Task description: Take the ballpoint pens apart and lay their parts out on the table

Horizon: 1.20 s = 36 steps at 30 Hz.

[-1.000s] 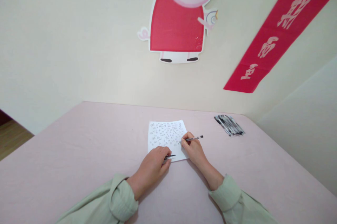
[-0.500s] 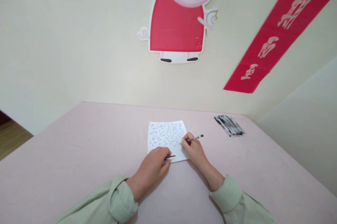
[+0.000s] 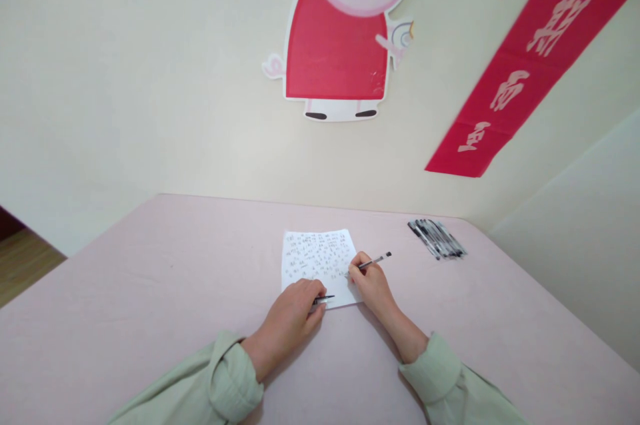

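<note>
A white sheet of paper [image 3: 314, 253] covered in rows of handwriting lies on the table. My right hand [image 3: 373, 285] rests on its right edge, with the fingers closed around a pen [image 3: 376, 260]. The pen's tip is down at the written lines, and its dark end points up to the right. Over the lower left corner of the sheet lies my left hand [image 3: 296, 308], its fingers curled around a slim black and clear piece that looks like a pen cap [image 3: 325, 299]. Most of that piece is hidden in the hand.
Several black and clear pens [image 3: 437, 239] lie side by side at the back right of the pink-covered table [image 3: 165, 272]. Behind it, the wall carries a cartoon pig cutout [image 3: 337, 45] and a red banner [image 3: 507, 92] with pale characters.
My right hand has shifted very slightly to the right along the paper with the pen. My left hand stays in place on the sheet.
</note>
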Available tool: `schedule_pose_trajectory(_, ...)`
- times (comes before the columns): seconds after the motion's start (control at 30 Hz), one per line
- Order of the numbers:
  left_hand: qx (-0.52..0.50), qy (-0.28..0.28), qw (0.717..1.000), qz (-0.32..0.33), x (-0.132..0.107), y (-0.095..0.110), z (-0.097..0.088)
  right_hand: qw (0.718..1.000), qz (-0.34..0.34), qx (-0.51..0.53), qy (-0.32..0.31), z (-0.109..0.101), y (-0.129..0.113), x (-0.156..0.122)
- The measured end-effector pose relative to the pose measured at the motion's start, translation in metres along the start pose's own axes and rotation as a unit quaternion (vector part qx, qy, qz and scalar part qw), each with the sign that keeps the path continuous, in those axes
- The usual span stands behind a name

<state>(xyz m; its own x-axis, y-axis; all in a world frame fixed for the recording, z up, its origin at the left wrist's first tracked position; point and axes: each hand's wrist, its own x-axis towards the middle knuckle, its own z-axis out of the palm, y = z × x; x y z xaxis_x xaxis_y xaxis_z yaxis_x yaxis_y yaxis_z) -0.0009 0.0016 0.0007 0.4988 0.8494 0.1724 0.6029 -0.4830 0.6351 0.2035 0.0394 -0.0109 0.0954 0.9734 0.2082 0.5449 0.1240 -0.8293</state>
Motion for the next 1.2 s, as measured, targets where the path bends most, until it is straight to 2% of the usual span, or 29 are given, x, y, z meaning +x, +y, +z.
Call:
schedule_pose_trajectory(0.17, -0.004, 0.004, 1.0, 0.001, 0.0, 0.0, 0.002, 1.0, -0.025, -0.014, 0.001, -0.003, -0.003, -0.001)
schedule_pose_trajectory(0.27, -0.029, 0.017, 0.999, -0.011, 0.0, 0.0, 0.002, 0.999, -0.033, 0.017, 0.024, -0.004, -0.008, -0.003)
schedule_pose_trajectory(0.37, -0.091, 0.063, 0.993, -0.044, 0.002, -0.001, -0.001, 0.997, -0.052, 0.037, 0.03, -0.002, -0.014, -0.006)
schedule_pose_trajectory(0.47, -0.169, 0.115, 0.976, -0.08, 0.006, -0.005, -0.005, 0.997, -0.071, 0.042, 0.01, 0.0, -0.022, -0.011)
schedule_pose_trajectory(0.6, -0.226, 0.144, 0.958, -0.104, 0.011, -0.01, -0.006, 0.995, -0.06, 0.076, -0.027, 0.0, -0.03, -0.015)
schedule_pose_trajectory(0.77, -0.237, 0.148, 0.955, -0.104, 0.01, -0.011, -0.005, 0.984, -0.023, 0.16, -0.081, 0.001, -0.031, -0.015)
schedule_pose_trajectory(0.87, -0.24, 0.142, 0.955, -0.098, 0.01, -0.01, -0.005, 0.976, -0.007, 0.195, -0.093, 0.005, -0.03, -0.014)
schedule_pose_trajectory(1.2, -0.223, 0.1, 0.968, -0.055, 0.008, -0.004, -0.007, 0.971, -0.003, 0.2, -0.129, 0.01, -0.036, -0.016)
